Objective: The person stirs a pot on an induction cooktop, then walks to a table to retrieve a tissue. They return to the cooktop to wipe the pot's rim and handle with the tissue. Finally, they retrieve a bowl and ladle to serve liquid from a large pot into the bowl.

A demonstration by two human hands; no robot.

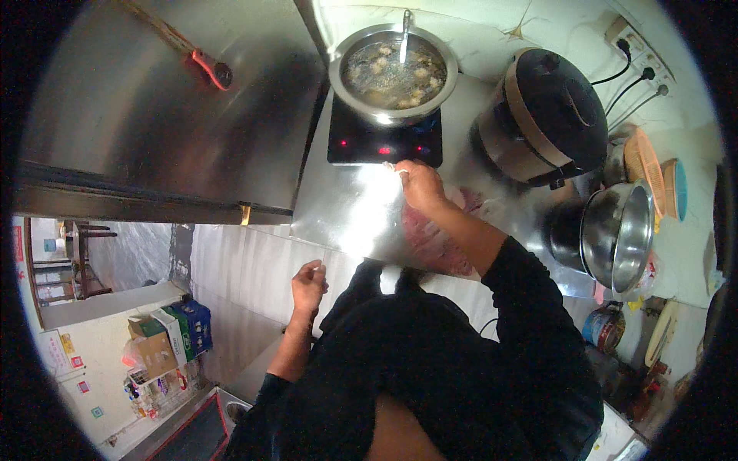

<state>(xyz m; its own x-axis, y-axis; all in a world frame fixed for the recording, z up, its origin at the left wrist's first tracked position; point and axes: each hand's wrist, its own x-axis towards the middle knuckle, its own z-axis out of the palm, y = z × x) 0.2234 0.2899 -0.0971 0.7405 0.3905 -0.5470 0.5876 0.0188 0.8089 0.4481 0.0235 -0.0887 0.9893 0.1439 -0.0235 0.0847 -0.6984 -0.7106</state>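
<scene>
My right hand [421, 183] is over the metal counter [340, 201], at the front edge of a black induction cooker [380, 141]. Its fingers are closed on something small and pale, perhaps a cloth or tissue. A wide steel pot [394, 112] stands on the cooker, with bubbling liquid and several light brown pieces of food [424, 72] in it. A metal utensil [403, 43] leans in the pot from the far rim. A reddish, flat thing [435, 242], too unclear to name, lies below my right forearm. My left hand [309, 285] hangs off the counter with curled fingers, holding nothing visible.
A large electric cooker [542, 115] with a black lid stands right of the pot. Steel bowls [617, 236] and plastic baskets [644, 167] are farther right. Plugs [648, 74] with cords sit in wall sockets. A tall metal cabinet [173, 115] borders the counter's left side.
</scene>
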